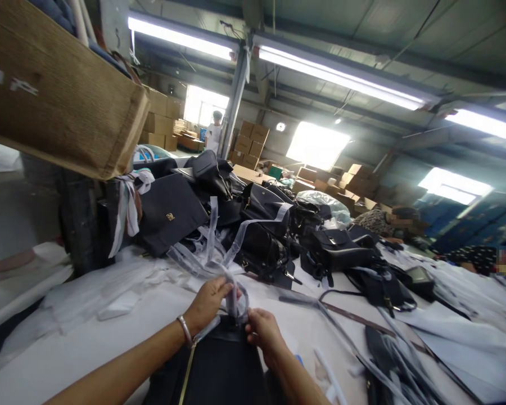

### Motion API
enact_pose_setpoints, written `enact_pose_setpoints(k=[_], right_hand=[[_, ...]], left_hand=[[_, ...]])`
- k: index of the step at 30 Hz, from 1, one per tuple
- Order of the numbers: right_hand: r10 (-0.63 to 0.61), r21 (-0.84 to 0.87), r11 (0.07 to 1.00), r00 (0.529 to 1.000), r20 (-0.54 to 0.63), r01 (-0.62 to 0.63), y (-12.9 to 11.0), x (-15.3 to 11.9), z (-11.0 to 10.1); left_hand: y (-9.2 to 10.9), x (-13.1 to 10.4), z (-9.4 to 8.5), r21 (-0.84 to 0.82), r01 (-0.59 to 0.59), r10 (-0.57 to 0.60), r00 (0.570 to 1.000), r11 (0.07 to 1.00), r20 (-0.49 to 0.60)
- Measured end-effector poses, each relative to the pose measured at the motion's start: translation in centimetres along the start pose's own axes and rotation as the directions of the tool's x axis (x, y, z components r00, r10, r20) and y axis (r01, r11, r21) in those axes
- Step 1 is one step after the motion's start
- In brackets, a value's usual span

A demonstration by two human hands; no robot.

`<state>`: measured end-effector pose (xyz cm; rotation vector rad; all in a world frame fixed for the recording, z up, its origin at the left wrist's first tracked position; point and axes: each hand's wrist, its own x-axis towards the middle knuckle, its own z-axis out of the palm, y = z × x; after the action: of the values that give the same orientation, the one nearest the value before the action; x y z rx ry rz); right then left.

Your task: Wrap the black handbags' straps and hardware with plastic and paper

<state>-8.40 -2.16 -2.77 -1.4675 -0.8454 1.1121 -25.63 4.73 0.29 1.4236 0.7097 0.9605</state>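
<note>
A black bag (223, 365) with a gold zipper lies at the bottom centre, right in front of me. Clear plastic wrap (233, 298) loops up from the bag's top edge. My left hand (208, 301), with a silver bangle at the wrist, pinches this plastic between thumb and fingers. On the loop's right side, my right hand (261, 332) is closed with its fingertips at the base of the plastic, touching the bag's top. The part of the strip between my right fingertips is mostly hidden.
Black bags (261, 247) are piled beyond my hands. A brown fabric bag (63, 90) hangs at upper left. Grey straps (398, 360) and white sheets (468, 332) lie at right. Two people are at the table's right side; another person (213, 132) stands far back.
</note>
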Motion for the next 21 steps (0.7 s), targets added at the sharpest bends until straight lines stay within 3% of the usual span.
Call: enact_pose_setpoints(k=[5,10,12,16,21], right_hand=[[-0.148,-0.182,0.973,0.989,-0.009,0.144,-5.1,1.5,-0.2],[-0.047,-0.143,0.985,0.947,0.317,0.097,-8.2,2.3,3.0],[-0.068,-0.016,0.997,0.951,0.3,0.076,-8.1,2.4,3.7],[-0.177,0.286,0.949,0.977,0.121,0.137,-6.5,3.0,3.4],[-0.235,0.239,0.947,0.969,0.071,0.213,-4.7,3.5,2.9]], left_hand=[[-0.2,0.5,0.1,-0.004,-0.012,0.012,0.987,1.0,0.158],[-0.3,1.6,1.6,-0.003,-0.009,0.01,0.974,1.0,0.226],[-0.9,1.8,1.6,-0.016,0.03,-0.025,0.972,0.999,0.232],[-1.8,2.0,0.6,-0.08,0.163,-0.141,0.962,0.983,0.235],[0.3,4.2,-0.8,-0.344,0.357,-0.299,0.931,0.868,0.21]])
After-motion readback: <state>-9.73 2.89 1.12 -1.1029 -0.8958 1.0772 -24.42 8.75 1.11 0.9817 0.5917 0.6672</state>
